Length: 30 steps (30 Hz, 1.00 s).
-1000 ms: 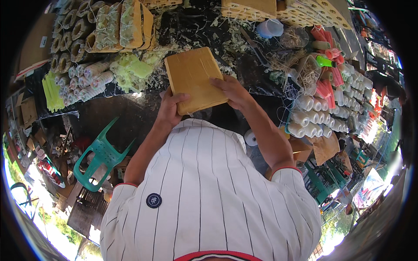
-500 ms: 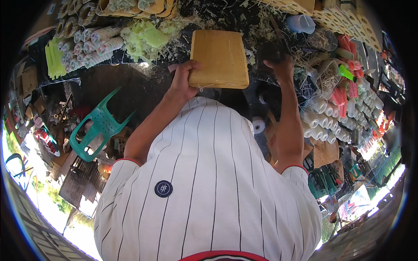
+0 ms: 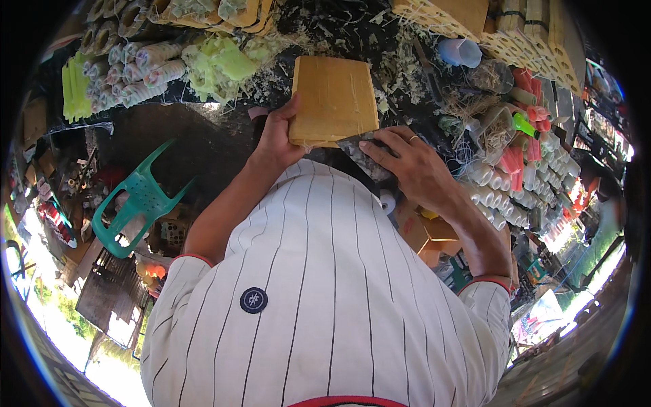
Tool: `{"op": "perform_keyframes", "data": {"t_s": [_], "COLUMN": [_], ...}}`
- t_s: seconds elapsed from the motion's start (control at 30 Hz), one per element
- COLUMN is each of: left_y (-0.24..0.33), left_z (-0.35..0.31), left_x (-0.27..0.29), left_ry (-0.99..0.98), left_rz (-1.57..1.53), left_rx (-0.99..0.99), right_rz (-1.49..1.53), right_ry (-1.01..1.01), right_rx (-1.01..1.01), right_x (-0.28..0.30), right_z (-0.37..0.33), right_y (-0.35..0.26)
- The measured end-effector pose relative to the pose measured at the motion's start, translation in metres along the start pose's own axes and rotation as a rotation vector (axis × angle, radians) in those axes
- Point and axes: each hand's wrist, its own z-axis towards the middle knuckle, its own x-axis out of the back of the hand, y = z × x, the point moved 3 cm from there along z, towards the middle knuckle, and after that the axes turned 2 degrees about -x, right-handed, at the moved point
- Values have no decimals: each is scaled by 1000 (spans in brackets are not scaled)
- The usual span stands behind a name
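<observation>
My left hand [image 3: 279, 132] is closed on the left edge of a flat, yellowish-brown block [image 3: 333, 100], held in front of my shirt with its broad face up. A thin loose strand shows on that face. My right hand [image 3: 410, 157] is closed on a dark, flat, blade-like piece [image 3: 363, 146], fingers and thumb pressed on it. The piece meets the block's near right corner and edge. Its exact kind is hard to make out, and the fingers hide part of it.
Shredded scraps litter the dark table beyond, with a long dark blade [image 3: 428, 71] and a translucent cup [image 3: 459, 52]. Wrapped rolls [image 3: 146, 71] and green plastic film [image 3: 220, 64] lie left; white tubes [image 3: 495, 186] are stacked right. A green plastic chair [image 3: 142, 198] stands at left.
My right hand has come in from the right, bringing the dark flat piece to the block's near right corner. The block has shifted slightly left, still in my left hand.
</observation>
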Motion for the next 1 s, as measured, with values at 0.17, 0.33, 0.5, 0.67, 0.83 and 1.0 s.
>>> {"op": "perform_keyframes", "data": {"t_s": [0.17, 0.33, 0.5, 0.67, 0.83, 1.0], "left_y": [6, 21, 15, 15, 14, 10], "left_z": [-2, 3, -1, -6, 0, -4], "left_x": [18, 39, 31, 16, 28, 30], "left_ry": [-18, 27, 27, 75, -138, -14], "left_rz": [75, 125, 47, 74, 49, 30], "left_rx": [-4, -27, -42, -31, -12, -47], "right_rz": [57, -60, -85, -94, -168, -151], "right_ry": [-130, -49, 60, 28, 96, -90], "right_rx": [34, 97, 16, 5, -122, -169], "right_x": [-6, -37, -53, -64, -85, -35], "right_z": [36, 37, 30, 73, 175, 146], "right_y": [5, -11, -14, 10, 85, 53]}}
